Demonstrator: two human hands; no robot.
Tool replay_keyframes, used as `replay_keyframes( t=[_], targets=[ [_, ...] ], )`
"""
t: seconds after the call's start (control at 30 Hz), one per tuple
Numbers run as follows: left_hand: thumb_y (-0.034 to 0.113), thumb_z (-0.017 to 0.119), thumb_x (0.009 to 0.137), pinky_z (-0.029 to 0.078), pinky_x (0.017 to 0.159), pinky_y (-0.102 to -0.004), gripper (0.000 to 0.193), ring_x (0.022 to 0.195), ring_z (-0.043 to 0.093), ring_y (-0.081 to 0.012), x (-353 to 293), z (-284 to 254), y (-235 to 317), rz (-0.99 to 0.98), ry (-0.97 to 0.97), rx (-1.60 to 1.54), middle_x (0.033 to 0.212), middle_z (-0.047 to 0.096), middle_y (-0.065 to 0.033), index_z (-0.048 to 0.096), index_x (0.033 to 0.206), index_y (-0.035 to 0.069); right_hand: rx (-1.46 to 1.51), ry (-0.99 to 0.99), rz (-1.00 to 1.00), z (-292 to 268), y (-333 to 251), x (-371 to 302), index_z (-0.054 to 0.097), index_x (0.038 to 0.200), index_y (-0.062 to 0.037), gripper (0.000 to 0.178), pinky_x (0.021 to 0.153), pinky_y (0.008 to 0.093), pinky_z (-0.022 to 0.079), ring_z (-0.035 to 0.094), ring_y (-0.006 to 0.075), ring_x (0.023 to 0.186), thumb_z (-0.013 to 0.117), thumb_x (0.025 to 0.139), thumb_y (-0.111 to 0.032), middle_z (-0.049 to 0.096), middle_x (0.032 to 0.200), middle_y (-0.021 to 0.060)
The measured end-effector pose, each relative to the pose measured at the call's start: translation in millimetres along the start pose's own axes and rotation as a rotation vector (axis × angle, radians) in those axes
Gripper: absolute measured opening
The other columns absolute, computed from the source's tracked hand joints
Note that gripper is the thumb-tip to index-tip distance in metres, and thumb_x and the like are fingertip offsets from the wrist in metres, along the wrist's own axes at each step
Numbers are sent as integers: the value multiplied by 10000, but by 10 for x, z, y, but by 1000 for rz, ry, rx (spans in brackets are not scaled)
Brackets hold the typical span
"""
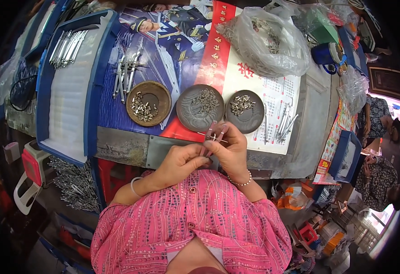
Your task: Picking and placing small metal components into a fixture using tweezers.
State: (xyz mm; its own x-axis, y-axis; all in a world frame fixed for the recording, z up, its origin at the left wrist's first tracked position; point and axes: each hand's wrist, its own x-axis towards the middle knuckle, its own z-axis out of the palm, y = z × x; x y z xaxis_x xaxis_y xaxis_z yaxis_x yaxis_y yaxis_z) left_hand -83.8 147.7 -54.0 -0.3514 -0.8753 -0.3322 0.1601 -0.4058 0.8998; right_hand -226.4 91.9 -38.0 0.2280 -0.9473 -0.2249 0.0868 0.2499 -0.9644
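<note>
My left hand (181,160) and my right hand (233,145) meet in front of my chest, fingertips closed together. Between them they pinch a slim silvery metal rod (223,140); its exact kind is too small to make out. Pinkish-brown coverings wrap some fingertips. Just beyond the hands stand three round dishes: a brown bowl (166,97) with small metal cylinders (144,109), a grey dish (193,119) with tiny metal parts (206,100), and a smaller grey dish (251,121) with short metal fittings (242,105). The fingers hide part of the held piece.
Slim metal rods (126,77) lie left of centre, others (286,125) at the right. A blue tray (90,91) with a white lining holds more rods. Farther back are a plastic bag (241,41) of parts and a blue mug (325,54). Two people (378,180) are at the far right.
</note>
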Motion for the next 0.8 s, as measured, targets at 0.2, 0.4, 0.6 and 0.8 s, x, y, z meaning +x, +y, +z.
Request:
replay_keyframes(
  t=[0.2, 0.4, 0.6, 0.8],
  targets=[
    [12, 504, 873, 498, 762, -259, 171, 837, 609, -140, -7, -10, -51, -58, -14, -145, 909, 618, -90, 527, 1022, -70, -81, -171, 179, -118, -7, 26, 555, 899, -10, 185, 659, 212, 444, 513, 61, 735, 663, 764, -76, 550, 842, 3],
    [39, 524, 866, 493, 720, -228, 182, 798, 611, -101, -14, 23, -56, -36, 52, -197, 850, 650, -77, 560, 1017, -56, -25, -239, 199, -198, 80, 35, 552, 943, -2, 224, 678, 215, 449, 537, 68, 769, 664, 752, -38, 574, 847, 11],
    [57, 541, 854, 491, 706, -230, 189, 774, 617, -96, 0, -9, -47, 8, 23, 1, 813, 656, -76, 576, 1009, -45, -78, -174, 41, -165, 53, 6, 538, 932, 1, 230, 648, 211, 465, 550, 77, 754, 676, 759, -61, 584, 863, 36],
    [65, 544, 850, 486, 681, -231, 178, 755, 615, -91, -12, 29, -98, -36, 22, -85, 793, 659, -66, 589, 992, -33, 69, -170, 112, -185, 52, -15, 530, 911, -4, 179, 620, 205, 466, 546, 74, 735, 644, 804, -91, 583, 860, 43]
  ],
)
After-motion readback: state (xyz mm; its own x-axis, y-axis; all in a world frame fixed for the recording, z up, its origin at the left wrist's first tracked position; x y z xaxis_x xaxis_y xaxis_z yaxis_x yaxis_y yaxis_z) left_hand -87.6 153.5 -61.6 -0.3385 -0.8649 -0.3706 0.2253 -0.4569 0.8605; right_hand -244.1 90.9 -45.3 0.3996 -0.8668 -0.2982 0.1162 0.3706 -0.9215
